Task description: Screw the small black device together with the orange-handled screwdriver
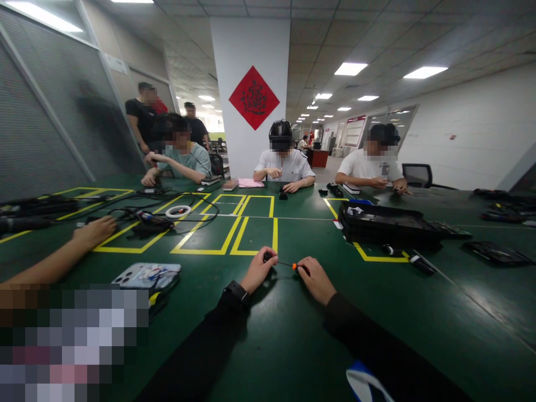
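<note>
Above the green table, my left hand (258, 272) is closed, pinching a small black part (267, 257) whose kind I cannot make out. My right hand (316, 279) is wrapped round a screwdriver (295, 267) with an orange collar; most of its handle is hidden in my fingers. Its thin dark shaft points left at the black part. At this size I cannot tell whether the tip touches it.
Left of me, a co-worker's arm (54, 257) rests near cables (146, 220) and a phone (146, 274). A black tray (385, 223) and small black devices (421, 262) lie to the right. Yellow tape (209, 252) marks the green table (276, 346). People sit opposite.
</note>
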### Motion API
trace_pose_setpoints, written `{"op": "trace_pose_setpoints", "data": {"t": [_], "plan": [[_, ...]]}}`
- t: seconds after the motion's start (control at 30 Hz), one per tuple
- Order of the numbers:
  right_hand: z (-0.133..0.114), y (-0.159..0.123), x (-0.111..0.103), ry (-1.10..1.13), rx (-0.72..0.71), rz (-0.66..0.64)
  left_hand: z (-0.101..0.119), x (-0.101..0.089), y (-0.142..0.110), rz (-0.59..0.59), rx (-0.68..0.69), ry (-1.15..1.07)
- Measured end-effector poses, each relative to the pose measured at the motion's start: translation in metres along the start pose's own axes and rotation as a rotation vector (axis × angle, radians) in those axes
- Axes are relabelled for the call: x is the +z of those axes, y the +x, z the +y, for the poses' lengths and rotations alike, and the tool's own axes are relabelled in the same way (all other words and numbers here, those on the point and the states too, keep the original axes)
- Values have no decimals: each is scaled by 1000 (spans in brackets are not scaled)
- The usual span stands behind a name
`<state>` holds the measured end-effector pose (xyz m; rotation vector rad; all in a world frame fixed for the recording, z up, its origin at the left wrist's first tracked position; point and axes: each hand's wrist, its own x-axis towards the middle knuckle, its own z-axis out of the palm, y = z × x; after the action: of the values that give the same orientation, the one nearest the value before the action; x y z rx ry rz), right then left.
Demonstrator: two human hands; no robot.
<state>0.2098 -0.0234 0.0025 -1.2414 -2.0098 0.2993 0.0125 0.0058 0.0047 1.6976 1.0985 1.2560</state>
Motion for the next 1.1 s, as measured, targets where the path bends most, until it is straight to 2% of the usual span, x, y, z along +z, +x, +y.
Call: {"op": "trace_pose_setpoints", "data": {"t": [0.2, 0.33, 0.6, 0.83, 1.1], "plan": [[-1, -1, 0, 50, -22, 5, -1, 0, 0, -6, -1, 0], [-1, -1, 2, 8, 23, 10, -1, 0, 0, 8, 0, -3], [0, 0, -1, 1, -21, -3, 1, 0, -1, 45, 4, 50], [-4, -1, -1, -21, 11, -4, -1, 0, 0, 42, 13, 72], [-3, 0, -2, -21, -54, 17, -1, 0, 0, 52, 9, 70]]}}
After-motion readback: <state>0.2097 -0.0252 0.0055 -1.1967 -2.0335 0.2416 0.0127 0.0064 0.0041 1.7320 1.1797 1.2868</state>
